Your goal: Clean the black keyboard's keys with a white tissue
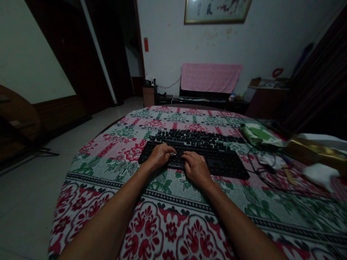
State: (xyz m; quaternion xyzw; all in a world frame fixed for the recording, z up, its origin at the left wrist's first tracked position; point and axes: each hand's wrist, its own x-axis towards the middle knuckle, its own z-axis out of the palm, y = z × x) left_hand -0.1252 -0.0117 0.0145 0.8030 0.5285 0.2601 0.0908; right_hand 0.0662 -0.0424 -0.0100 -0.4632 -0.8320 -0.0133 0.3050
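A black keyboard (221, 162) with its keycaps off lies across the patterned tablecloth in front of me. My left hand (161, 154) is over its left half, thumb and fingers pinched around a small pale thing too dim to name. Beside it, my right hand (195, 165) rests on the middle of the keyboard; its fingers are apart, slightly bent and point left, with nothing seen in them. Just behind the keyboard, many loose black keycaps (195, 136) are spread in a long band.
The floral tablecloth (173, 216) covers a round table. To the right lie a black cable (260, 173), a green and white packet (257, 133), crumpled white tissue (321, 175), a wooden-looking strip (289, 176) and a gold box (314, 151). Beyond the table hangs a pink towel (210, 77).
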